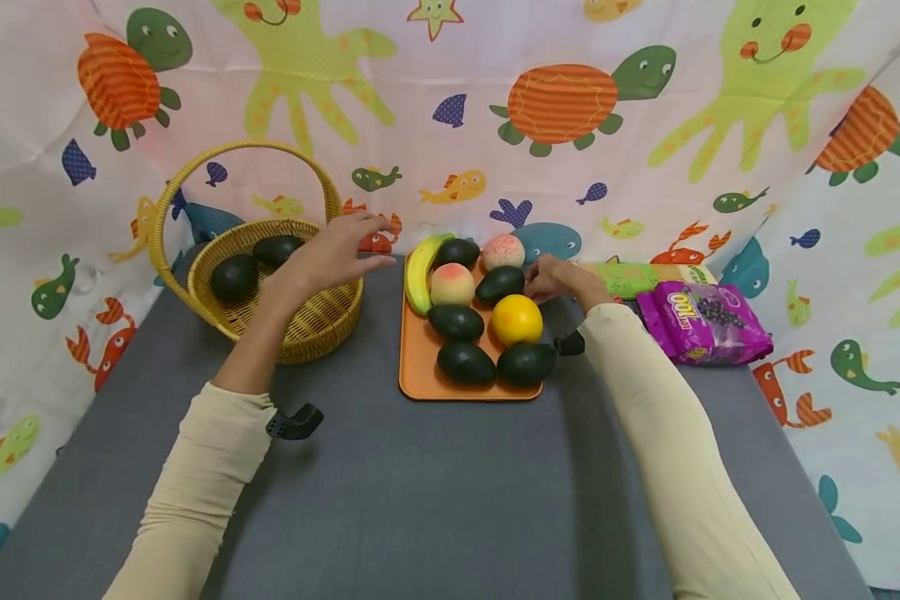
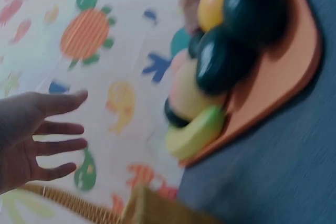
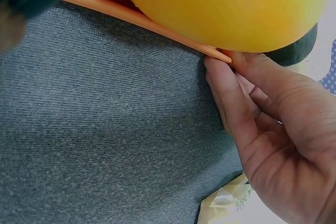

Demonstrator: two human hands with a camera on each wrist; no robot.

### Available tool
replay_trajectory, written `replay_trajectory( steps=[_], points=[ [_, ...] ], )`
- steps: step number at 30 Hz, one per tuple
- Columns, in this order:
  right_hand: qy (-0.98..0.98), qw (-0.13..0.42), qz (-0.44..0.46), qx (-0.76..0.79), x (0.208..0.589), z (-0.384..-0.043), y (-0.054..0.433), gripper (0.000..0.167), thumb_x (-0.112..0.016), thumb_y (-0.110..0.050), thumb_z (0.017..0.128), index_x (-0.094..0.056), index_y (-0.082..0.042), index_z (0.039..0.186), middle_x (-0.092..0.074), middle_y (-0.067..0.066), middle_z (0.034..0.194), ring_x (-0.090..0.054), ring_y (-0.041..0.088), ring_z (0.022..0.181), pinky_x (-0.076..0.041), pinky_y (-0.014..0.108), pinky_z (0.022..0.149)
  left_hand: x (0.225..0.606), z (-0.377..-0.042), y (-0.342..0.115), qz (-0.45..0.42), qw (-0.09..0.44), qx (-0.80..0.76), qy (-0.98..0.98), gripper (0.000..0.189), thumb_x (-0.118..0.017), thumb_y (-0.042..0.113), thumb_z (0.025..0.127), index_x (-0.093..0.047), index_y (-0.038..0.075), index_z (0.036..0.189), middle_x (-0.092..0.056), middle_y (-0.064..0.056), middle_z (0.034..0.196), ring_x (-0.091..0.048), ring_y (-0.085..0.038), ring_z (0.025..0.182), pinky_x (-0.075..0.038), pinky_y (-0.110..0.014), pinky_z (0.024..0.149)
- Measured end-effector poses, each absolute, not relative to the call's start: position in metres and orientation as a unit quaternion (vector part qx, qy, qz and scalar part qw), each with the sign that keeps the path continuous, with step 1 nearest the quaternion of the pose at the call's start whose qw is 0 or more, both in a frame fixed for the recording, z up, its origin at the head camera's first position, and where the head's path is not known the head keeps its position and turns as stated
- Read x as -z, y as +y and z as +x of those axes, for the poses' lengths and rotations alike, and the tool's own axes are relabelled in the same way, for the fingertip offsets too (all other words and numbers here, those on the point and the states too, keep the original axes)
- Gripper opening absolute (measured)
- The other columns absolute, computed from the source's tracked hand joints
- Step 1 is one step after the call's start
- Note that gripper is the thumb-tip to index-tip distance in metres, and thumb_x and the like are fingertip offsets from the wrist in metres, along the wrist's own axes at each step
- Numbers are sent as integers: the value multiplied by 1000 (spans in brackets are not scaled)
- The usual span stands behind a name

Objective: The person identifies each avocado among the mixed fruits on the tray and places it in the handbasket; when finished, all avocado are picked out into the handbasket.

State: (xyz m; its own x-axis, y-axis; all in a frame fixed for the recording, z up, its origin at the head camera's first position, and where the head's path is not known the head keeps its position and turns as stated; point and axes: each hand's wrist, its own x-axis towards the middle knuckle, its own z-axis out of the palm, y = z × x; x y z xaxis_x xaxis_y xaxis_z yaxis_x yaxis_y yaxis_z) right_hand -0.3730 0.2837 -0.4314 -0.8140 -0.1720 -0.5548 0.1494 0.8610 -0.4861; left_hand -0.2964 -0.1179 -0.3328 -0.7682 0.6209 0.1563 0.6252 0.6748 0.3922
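Note:
My right hand (image 1: 557, 280) pinches the right edge of an orange tray (image 1: 418, 379); in the right wrist view thumb and fingers close on its rim (image 3: 152, 24). On the tray lie several dark green avocados (image 1: 467, 363), a banana (image 1: 420, 275), two peaches (image 1: 452, 285) and an orange (image 1: 517, 320). My left hand (image 1: 337, 252) hovers over the right side of a wicker basket (image 1: 322, 333), fingers spread and holding nothing. Two avocados (image 1: 235, 278) sit inside the basket, under its tall arched handle (image 1: 243, 146).
Right of the tray lie a purple grape-printed bag (image 1: 708, 323) and a green packet (image 1: 630, 277), partly behind my right forearm. A patterned cloth (image 1: 420, 100) hangs behind the grey table (image 1: 435, 492) and along its sides.

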Motion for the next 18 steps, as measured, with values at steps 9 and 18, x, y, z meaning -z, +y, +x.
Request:
replay_trajectory(
  steps=[9,18],
  points=[
    [917,299,-18,264,432,-370,286,26,-68,-16,98,-67,-1,119,-71,6,95,-67,16,85,-58,23,82,353,-263,-50,-475,-96,231,-843,54,-73,32,99,-58,9,146,-62,-13,147,-60,-30,131,-46,-48,118],
    [916,298,-10,268,427,-370,286,30,-70,-16,98,-66,1,123,-72,9,100,-70,16,86,-61,27,88,382,-241,-15,-553,-131,181,-803,55,-77,30,95,-60,10,144,-63,-8,144,-59,-26,132,-44,-43,120]
  ],
)
